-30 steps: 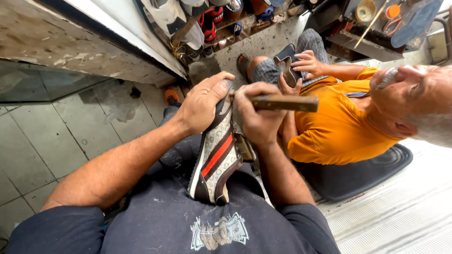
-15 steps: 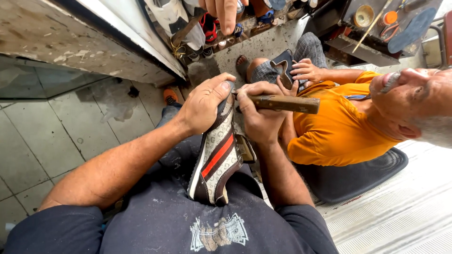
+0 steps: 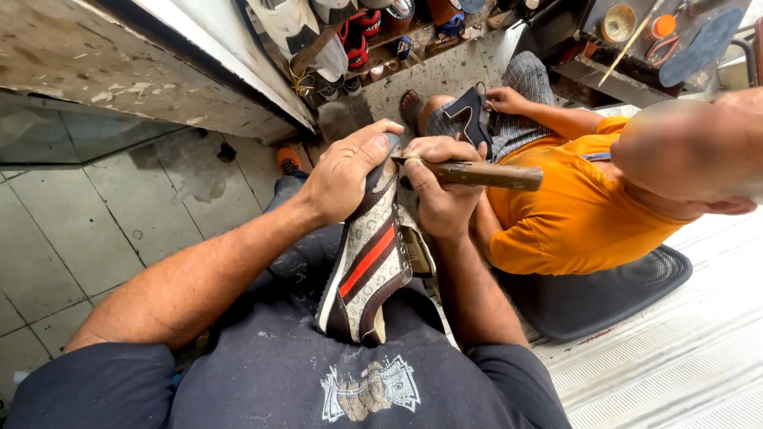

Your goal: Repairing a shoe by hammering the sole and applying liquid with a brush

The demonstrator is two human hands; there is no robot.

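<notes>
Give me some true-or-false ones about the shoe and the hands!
1. The left hand grips the toe end of the patterned shoe. True.
2. The right hand holds a wooden-handled tool. True.
3. The shoe has a blue stripe. False: the stripe is red.
4. The shoe lies flat on the tiled floor. False: it is propped on the person's lap.
5. The person beside wears an orange shirt. True.

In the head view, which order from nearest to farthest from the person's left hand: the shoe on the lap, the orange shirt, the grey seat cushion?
From the left hand:
1. Shoe, gripped at its upper end.
2. Orange shirt, to the right.
3. Grey seat cushion, lower right.
</notes>
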